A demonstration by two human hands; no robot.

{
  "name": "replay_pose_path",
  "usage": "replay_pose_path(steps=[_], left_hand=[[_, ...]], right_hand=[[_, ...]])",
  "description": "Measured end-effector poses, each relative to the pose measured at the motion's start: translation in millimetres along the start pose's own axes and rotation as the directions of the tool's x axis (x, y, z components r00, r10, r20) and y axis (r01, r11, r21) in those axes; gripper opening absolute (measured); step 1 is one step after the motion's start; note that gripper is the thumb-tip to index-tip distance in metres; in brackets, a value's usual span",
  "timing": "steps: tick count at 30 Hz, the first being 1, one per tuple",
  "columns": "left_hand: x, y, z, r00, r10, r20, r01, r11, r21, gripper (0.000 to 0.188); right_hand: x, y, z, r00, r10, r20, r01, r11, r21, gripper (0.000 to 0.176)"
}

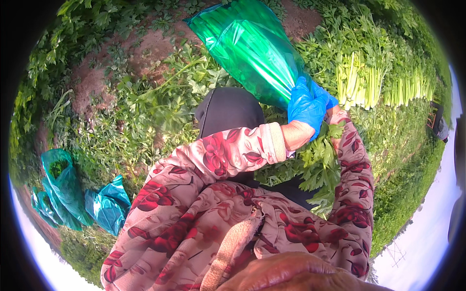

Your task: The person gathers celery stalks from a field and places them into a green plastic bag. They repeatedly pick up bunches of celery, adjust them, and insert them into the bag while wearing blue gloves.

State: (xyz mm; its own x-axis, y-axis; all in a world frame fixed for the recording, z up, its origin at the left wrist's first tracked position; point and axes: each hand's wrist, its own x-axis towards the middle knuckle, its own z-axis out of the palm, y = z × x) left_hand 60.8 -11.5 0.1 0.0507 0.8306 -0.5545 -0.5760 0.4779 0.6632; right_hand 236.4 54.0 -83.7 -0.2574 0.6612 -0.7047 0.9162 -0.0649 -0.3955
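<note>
A translucent green plastic bag full of long celery stalks lies slanting in front of me, over the plants and bare soil. My left hand, in a blue glove, reaches across and grips the bag's gathered lower right end. Just behind it is my right hand, also blue-gloved and partly hidden by the left; it is at the same end of the bag, but its fingers do not show. Leafy celery tops hang below my hands, between my forearms. My dark-clothed knee is beside the bag.
Bundles of celery with pale stalks lie in a row at the right, with more celery beyond. Several teal plastic bags stand at the lower left. Low weeds cover the ground. Tall leafy plants border the upper left.
</note>
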Motion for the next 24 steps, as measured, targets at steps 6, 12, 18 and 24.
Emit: replay_pose_path(steps=[6, 12, 18, 24], left_hand=[[-18, 3, 12, 0.995, 0.102, -0.003, -0.100, 0.978, 0.182, 0.066], [-25, 30, 11, 0.983, 0.182, -0.026, -0.143, 0.849, 0.509, 0.065], [-20, 51, 6, 0.999, -0.009, 0.032, -0.006, 0.898, 0.439, 0.028], [-15, 46, -3, 0.968, -0.249, -0.030, 0.251, 0.961, 0.116, 0.022]], right_hand=[[-18, 0, 13, 0.996, 0.000, -0.091, 0.000, 1.000, -0.002, 0.036], [-36, 5, 32, 0.988, 0.032, -0.153, -0.028, 0.999, 0.027, 0.037], [-43, 3, 48, 0.982, 0.044, -0.186, -0.032, 0.997, 0.067, 0.038], [-53, 1, 68, 0.971, 0.070, -0.229, -0.045, 0.993, 0.112, 0.039]])
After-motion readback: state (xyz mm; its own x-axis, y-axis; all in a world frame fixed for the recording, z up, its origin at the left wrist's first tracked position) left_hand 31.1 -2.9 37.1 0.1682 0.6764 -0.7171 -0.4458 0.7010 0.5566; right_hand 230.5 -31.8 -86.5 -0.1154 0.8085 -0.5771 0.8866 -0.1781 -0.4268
